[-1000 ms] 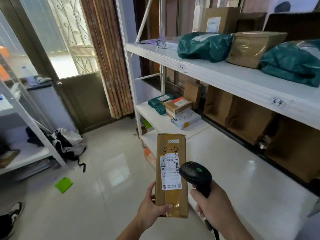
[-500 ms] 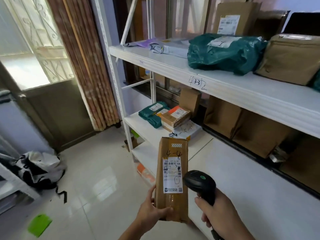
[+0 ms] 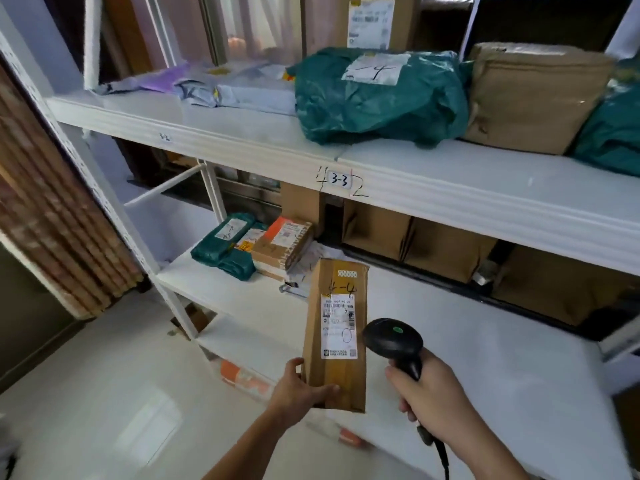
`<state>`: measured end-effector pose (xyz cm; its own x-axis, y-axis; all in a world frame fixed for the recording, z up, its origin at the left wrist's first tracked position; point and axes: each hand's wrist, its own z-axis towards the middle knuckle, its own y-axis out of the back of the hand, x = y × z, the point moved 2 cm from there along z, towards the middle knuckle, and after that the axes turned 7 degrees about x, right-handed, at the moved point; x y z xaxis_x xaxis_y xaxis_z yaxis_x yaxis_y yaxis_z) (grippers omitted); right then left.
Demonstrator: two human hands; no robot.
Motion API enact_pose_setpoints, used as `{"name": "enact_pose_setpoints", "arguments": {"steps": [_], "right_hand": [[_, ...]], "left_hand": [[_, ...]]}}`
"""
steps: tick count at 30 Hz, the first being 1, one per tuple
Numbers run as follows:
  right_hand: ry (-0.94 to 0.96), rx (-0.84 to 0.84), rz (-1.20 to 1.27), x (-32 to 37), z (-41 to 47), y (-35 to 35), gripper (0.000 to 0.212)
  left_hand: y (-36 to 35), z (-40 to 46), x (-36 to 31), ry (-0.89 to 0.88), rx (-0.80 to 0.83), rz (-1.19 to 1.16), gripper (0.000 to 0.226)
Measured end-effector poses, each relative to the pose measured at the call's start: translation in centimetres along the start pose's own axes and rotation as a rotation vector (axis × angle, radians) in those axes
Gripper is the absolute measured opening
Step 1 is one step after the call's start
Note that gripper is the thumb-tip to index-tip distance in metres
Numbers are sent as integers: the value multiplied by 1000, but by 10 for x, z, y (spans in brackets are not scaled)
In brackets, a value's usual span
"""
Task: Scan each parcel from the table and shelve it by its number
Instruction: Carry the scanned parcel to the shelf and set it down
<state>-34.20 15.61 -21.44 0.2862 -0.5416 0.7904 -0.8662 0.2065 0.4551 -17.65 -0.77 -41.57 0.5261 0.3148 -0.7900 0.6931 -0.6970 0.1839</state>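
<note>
fingers (image 3: 329, 390) of the left hand (image 3: 299, 389) curl round the bottom of a brown parcel (image 3: 337, 332) marked 4-4, upright.
right hand (image 3: 433, 396) just beside it is clenched on a black barcode scanner (image 3: 393, 339), head level with the parcel's label (image 3: 338, 326). parcel's long axis points up toward the white shelf (image 3: 450, 188), tagged 3-3 (image 3: 338, 180); beyond lies a green bag (image 3: 377, 95) marked 4.

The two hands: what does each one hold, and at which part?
Left hand grips the brown parcel at its lower end. Right hand grips the black scanner by its handle.
</note>
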Motion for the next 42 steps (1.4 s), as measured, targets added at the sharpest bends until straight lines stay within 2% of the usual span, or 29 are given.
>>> {"name": "enact_pose_setpoints", "arguments": {"steps": [3,9,12,17,22,25,31,34,36,37,39,42], "right_hand": [[-9,-33,25,-1,24,8,5],[-42,-66,42,-4,67,13,7],[-65,-70,44,-1,77,7,4],[-123,-130,32,5,100,-5,6],[-174,-209,81,17,124,-23,6],[-206,-245,121,19,134,-35,10],[-281,-281,184,22,145,-52,19],[-273,-342,226,16,144,-54,18],[-276,-384,244,11,143,-57,18],[-284,-398,256,10,142,-58,18],[-292,-421,278,5,140,-62,17],[-310,-453,320,-2,134,-67,16]], "left_hand": [[-1,33,-15,15,13,16,126],[3,95,-32,58,67,-12,147],[7,115,-36,91,105,-10,144],[20,158,-40,102,180,35,155],[35,184,-58,94,224,115,148],[41,209,-61,90,244,116,156],[56,261,-66,111,233,176,145],[54,281,-69,98,267,123,134],[53,283,-75,125,271,123,115],[52,282,-80,137,255,163,97],[52,284,-91,121,184,319,84],[50,277,-103,51,87,559,88]]}}
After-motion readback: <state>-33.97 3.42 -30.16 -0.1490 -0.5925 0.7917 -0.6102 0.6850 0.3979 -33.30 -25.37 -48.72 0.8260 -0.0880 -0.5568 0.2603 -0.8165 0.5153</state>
